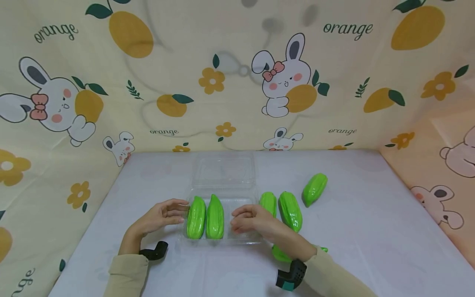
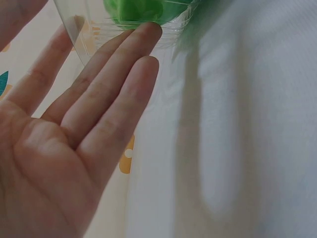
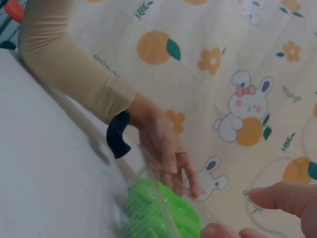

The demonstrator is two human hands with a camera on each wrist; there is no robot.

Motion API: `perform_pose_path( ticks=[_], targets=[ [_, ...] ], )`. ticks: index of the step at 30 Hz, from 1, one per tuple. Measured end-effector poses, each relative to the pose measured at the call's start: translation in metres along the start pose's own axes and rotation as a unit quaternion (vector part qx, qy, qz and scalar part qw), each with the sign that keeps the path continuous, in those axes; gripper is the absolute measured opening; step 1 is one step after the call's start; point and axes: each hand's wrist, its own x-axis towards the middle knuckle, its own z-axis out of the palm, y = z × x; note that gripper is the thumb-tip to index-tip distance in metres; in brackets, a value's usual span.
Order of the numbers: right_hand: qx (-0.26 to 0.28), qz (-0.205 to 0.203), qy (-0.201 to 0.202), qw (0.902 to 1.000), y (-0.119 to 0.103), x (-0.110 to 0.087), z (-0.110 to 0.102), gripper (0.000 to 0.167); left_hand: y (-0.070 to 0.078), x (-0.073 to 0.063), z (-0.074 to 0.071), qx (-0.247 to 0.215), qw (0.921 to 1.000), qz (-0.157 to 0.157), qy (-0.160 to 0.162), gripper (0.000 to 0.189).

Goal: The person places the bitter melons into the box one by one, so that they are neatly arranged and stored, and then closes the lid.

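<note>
My clear box (image 1: 239,202), taken as the clock's centre, sits on a white tabletop (image 1: 363,231), its lid (image 1: 224,171) laid back toward 12. Two green vegetables (image 1: 196,217) lie side by side in its left half, lengthwise from 12 to 6. My left hand (image 1: 163,214) is at 9 o'clock, fingers extended and gripping nothing, tips seemingly touching the box's wall. My right hand (image 1: 254,220) reaches over the bare right half, at 3 o'clock, fingers loosely bent, thumb apart from them; I see nothing held. Outside, three loose vegetables (image 1: 290,210) lie between 2 and 3 o'clock, and more green shows under my right forearm (image 1: 295,243) near 4.

For neat packing, I judge the left hand should brace lightly, since thin plastic could slide or buckle. A glossy vegetable may slip, so the right hand does best circling its middle, lining it up with the pair, and lowering rather than dropping it.
</note>
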Motion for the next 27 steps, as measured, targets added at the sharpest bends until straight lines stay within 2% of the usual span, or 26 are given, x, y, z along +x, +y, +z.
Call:
perform_pose_path(
  ticks=[15,23,27],
  targets=[
    [-0.028,-0.007,-0.001,0.9996,-0.009,-0.022,-0.018,0.039,0.001,0.001,0.0,0.002,1.0,-0.003,0.001,0.061],
    [-0.047,-0.004,-0.001,0.9989,-0.007,-0.036,-0.029,0.041,0.001,0.0,0.0,-0.002,1.0,0.001,-0.003,0.062],
    [-0.06,-0.002,-0.001,0.9982,-0.006,-0.042,-0.035,0.05,0.0,0.0,0.0,-0.002,1.0,0.001,-0.001,0.061]
  ],
)
